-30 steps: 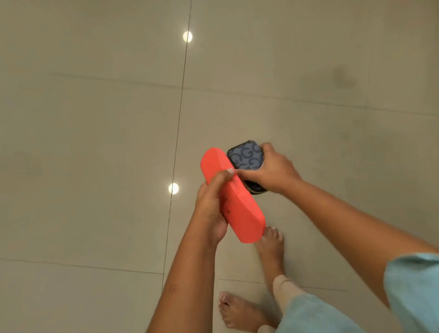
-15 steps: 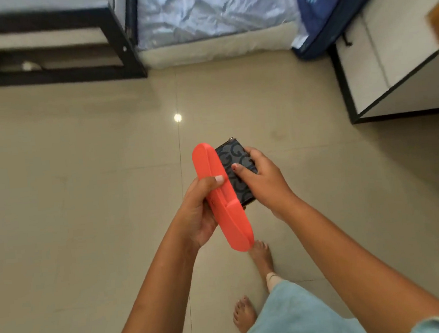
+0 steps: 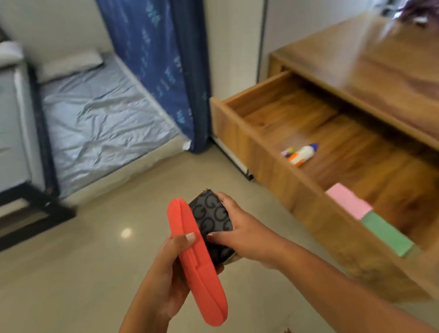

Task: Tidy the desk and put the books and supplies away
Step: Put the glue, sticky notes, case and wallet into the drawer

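My left hand [image 3: 167, 276] grips a long orange-red case [image 3: 195, 262], held edge-on in front of me. My right hand [image 3: 243, 233] holds a small dark patterned pouch [image 3: 213, 220] pressed against the case's right side. To the right, a wooden desk [image 3: 396, 68] has its drawer [image 3: 242, 132] pulled wide open. Inside the drawer lie a white glue bottle [image 3: 303, 154] with a small yellow and purple item beside it, and a pink and green block [image 3: 365, 216] near the front wall. Both hands are left of the drawer, above the floor.
A mattress with a grey sheet [image 3: 97, 129] lies on the floor at the back left, next to a dark bed frame [image 3: 42, 145]. A blue mattress [image 3: 165, 58] leans upright against the wall. Tiled floor [image 3: 64, 288] spreads around my hands.
My view has swung up from the floor to the room, bringing the open drawer and desk into sight. Both hands keep the same hold on the case and pouch.
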Demonstrator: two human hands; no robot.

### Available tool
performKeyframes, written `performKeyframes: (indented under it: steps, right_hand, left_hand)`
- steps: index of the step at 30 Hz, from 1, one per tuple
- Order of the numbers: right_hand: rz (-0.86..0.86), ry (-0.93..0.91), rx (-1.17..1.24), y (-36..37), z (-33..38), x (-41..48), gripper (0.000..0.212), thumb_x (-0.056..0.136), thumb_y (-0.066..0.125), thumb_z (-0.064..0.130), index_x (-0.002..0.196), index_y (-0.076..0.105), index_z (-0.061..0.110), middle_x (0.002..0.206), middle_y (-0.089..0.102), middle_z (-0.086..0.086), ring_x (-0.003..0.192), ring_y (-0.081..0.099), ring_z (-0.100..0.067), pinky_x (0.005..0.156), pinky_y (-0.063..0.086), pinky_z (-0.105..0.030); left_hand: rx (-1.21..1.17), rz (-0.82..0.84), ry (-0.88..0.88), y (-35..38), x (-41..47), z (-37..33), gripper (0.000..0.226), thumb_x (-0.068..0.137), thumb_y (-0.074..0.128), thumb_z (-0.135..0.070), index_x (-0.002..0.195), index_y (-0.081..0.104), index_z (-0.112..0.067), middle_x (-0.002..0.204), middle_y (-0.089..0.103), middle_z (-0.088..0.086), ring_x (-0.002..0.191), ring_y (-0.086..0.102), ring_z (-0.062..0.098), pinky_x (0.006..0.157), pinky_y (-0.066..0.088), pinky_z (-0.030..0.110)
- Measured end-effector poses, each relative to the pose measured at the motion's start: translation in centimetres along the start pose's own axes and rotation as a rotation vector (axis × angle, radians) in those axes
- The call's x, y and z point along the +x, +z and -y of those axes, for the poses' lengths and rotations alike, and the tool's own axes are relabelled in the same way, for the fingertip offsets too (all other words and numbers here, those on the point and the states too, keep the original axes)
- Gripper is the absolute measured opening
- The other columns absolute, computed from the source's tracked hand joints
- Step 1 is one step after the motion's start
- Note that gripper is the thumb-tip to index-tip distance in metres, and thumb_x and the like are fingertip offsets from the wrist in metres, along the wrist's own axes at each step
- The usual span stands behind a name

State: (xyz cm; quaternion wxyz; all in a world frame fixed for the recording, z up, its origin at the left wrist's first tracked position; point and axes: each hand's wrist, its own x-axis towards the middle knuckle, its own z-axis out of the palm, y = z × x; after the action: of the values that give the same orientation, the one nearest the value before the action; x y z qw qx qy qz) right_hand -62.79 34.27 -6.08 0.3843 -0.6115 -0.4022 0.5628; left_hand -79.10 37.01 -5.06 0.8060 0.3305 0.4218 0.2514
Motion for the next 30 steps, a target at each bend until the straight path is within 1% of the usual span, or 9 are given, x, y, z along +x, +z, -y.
performKeyframes:
  steps: [4,8,12,16,20,22,25,28,30]
  right_hand:
    - [-0.279,-0.117,0.078,-7.6,1.4,-2.9,0.082,0.088,0.062,0.009,0.147,0.016,0.042,0.127,0.049,0.015,0.110,0.055,0.000,0.094,0.052,-0.033]
    - [-0.629,-0.283,0.202,-14.4,-0.3,-5.3,0.074,0.087,0.062,-0.002,0.140,0.025,0.034,0.125,0.046,0.021,0.103,0.054,0.017,0.081,0.051,-0.014]
    - [-0.927,-0.178,0.334,-19.7,-3.3,-7.8,0.061,0.088,0.062,0.004,0.132,0.038,0.040,0.131,0.045,0.007,0.114,0.053,-0.015,0.077,0.059,-0.040]
    - [-1.058,-0.037,0.411,-22.1,-6.2,-9.0,0.042,0.092,0.058,0.005,0.119,0.047,0.036,0.131,0.046,0.001,0.109,0.056,-0.023,0.069,0.059,-0.037]
    - [-1.200,0.060,0.397,-22.6,-8.0,-8.6,0.033,0.097,0.048,0.006,0.102,0.062,0.035,0.129,0.052,0.003,0.109,0.058,-0.022,0.072,0.059,-0.035]
    - [-1.279,0.124,0.368,-22.5,-8.4,-8.0,0.038,0.098,0.046,0.007,0.097,0.066,0.039,0.128,0.053,0.004,0.113,0.056,-0.021,0.080,0.058,-0.040]
    - [-1.369,0.200,0.232,-22.6,-8.4,-7.1,0.043,0.098,0.046,0.010,0.101,0.065,0.048,0.123,0.053,0.010,0.115,0.054,-0.018,0.091,0.053,-0.047]
    - [-1.393,0.278,0.153,-22.7,-8.3,-5.9,0.045,0.097,0.047,0.009,0.103,0.061,0.051,0.113,0.048,0.013,0.114,0.054,-0.021,0.092,0.053,-0.046]
    - [-1.454,0.330,0.119,-22.4,-8.1,-5.4,0.041,0.097,0.047,0.006,0.113,0.062,0.040,0.114,0.046,0.004,0.116,0.052,-0.024,0.091,0.054,-0.046]
  left_hand:
    - [0.142,0.159,-0.030,8.0,4.2,-2.1,0.077,0.045,0.073,-0.034,0.118,0.056,-0.014,0.106,0.071,0.017,0.095,0.068,0.039,0.072,0.059,0.048]
    - [0.322,0.257,-0.046,16.1,8.9,-2.1,0.073,0.041,0.077,-0.034,0.110,0.058,-0.020,0.086,0.072,0.004,0.079,0.068,0.024,0.081,0.054,0.049]
    - [0.401,0.347,-0.135,22.1,12.3,-0.2,0.053,0.058,0.071,-0.029,0.109,0.062,-0.014,0.077,0.071,0.006,0.064,0.067,0.020,0.060,0.056,0.034]
    - [0.466,0.388,-0.247,25.4,15.1,1.5,0.045,0.065,0.080,-0.032,0.101,0.063,-0.011,0.067,0.068,0.006,0.055,0.065,0.018,0.053,0.052,0.028]
    - [0.537,0.366,-0.297,27.1,19.3,2.6,0.038,0.077,0.075,-0.033,0.107,0.059,-0.016,0.075,0.071,0.005,0.060,0.068,0.017,0.049,0.049,0.026]
    - [0.594,0.382,-0.311,27.5,22.0,2.9,0.050,0.077,0.076,-0.030,0.118,0.055,-0.011,0.092,0.069,0.010,0.075,0.067,0.022,0.055,0.051,0.030]
    - [0.692,0.461,-0.371,28.1,25.5,3.7,0.058,0.078,0.076,-0.022,0.126,0.046,-0.008,0.114,0.062,0.014,0.097,0.061,0.030,0.080,0.052,0.044]
    - [0.734,0.547,-0.411,29.5,27.5,5.1,0.059,0.083,0.069,-0.011,0.134,0.040,-0.008,0.122,0.058,0.014,0.102,0.058,0.029,0.086,0.049,0.046]
    - [0.765,0.589,-0.424,30.6,28.1,6.4,0.064,0.085,0.066,-0.007,0.139,0.034,-0.010,0.127,0.054,0.013,0.107,0.056,0.030,0.088,0.047,0.047]
